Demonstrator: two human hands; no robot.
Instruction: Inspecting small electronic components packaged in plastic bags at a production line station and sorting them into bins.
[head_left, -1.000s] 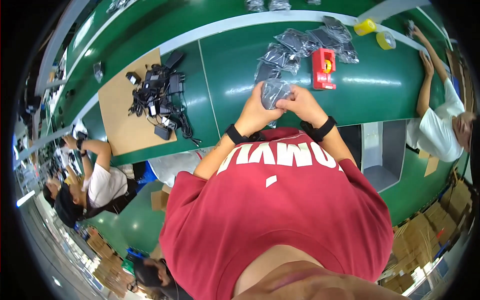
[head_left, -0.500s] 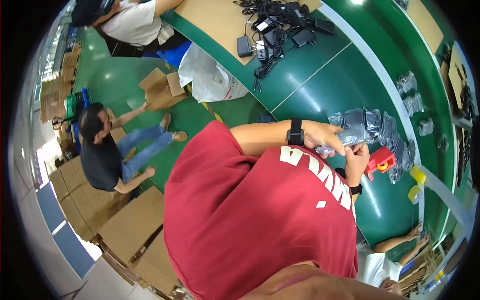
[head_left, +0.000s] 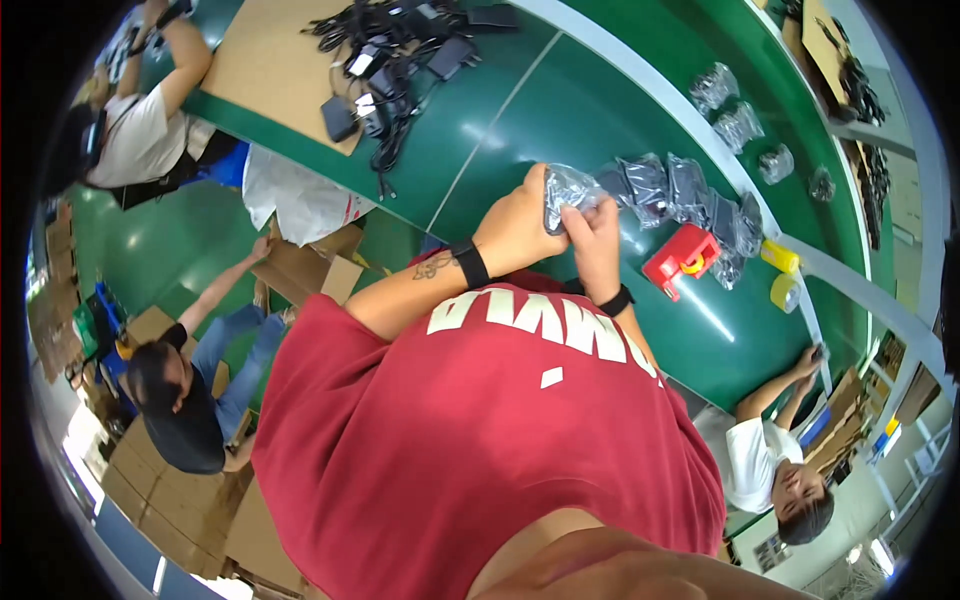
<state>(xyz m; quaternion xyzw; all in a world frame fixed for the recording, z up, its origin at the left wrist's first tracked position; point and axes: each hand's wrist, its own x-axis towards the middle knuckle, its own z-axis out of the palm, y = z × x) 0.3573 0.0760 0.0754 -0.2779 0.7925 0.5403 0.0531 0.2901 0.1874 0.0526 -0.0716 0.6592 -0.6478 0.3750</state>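
We see two bare hands close together in front of a dark red shirt, both closed on one wrapped packet (head_left: 570,184), a dark object in clear, crinkled plastic. The left hand (head_left: 522,222) wraps its left side; the right hand (head_left: 597,238) holds it from the right with the thumb pressed on the film. We cannot tell whether the plastic is sealed. If the film is loose, we judge that the object inside could slide out, or that a hard pull by the thumb could tear the wrap. The hands are by the near edge of the table (head_left: 507,128), so a slip might send the packet down toward the body. Just beside the right hand, to its right, a row of similar bagged packets (head_left: 688,188) lies overlapping; the slick plastic could shift if the hands nudged it. Nearer the body and right of the hands is a red tape dispenser (head_left: 683,258), where a sleeve or wrist might catch. Farther right are two yellow tape rolls (head_left: 780,257), which could roll if knocked. Beyond the left hand, well apart, black adapters with tangled cords (head_left: 395,65) lie partly on a cardboard sheet (head_left: 262,62); one tugged cord could drag others along.
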